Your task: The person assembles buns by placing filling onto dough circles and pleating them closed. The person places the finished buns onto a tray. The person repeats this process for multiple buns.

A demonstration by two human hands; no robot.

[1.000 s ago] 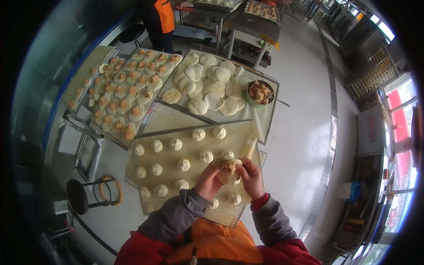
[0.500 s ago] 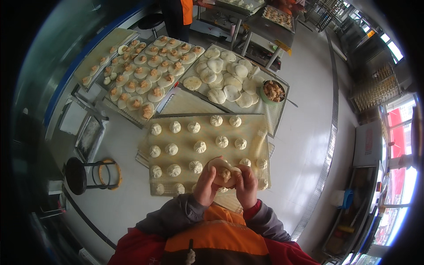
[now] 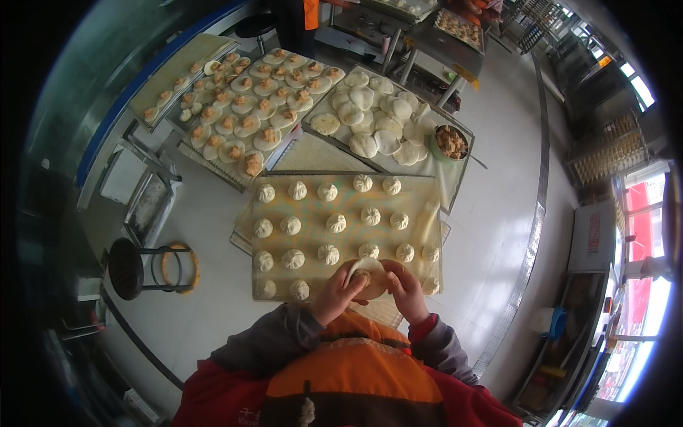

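Observation:
Just over the near edge of a lined tray (image 3: 420, 203), both my hands hold a round dough wrapper (image 3: 377, 285) with a lump of meat filling (image 3: 363, 275) on it. My left hand (image 3: 331, 297) cups its left side, the thumb lying at the filling. The fingers of my right hand (image 3: 406, 290) pinch the wrapper's right rim. The left part of the rim stands raised, and the wrapper is still open on top. Rows of pleated buns (image 3: 336, 223) sit on the tray beyond my hands. Some fingers are hidden beneath the dough.
Filled open wrappers (image 3: 247, 126) cover a tray at the back left. Flat wrappers (image 3: 388, 124) lie heaped on another tray, beside a green bowl (image 3: 450, 143) of filling with a utensil. A black stool (image 3: 126, 269) stands left. A person (image 3: 293, 25) is behind the trays.
The view has shifted slightly, so the trays appear moved right and up. The wrapper has tilted in my hands, its left rim now lifted, and my left thumb has come onto the filling.

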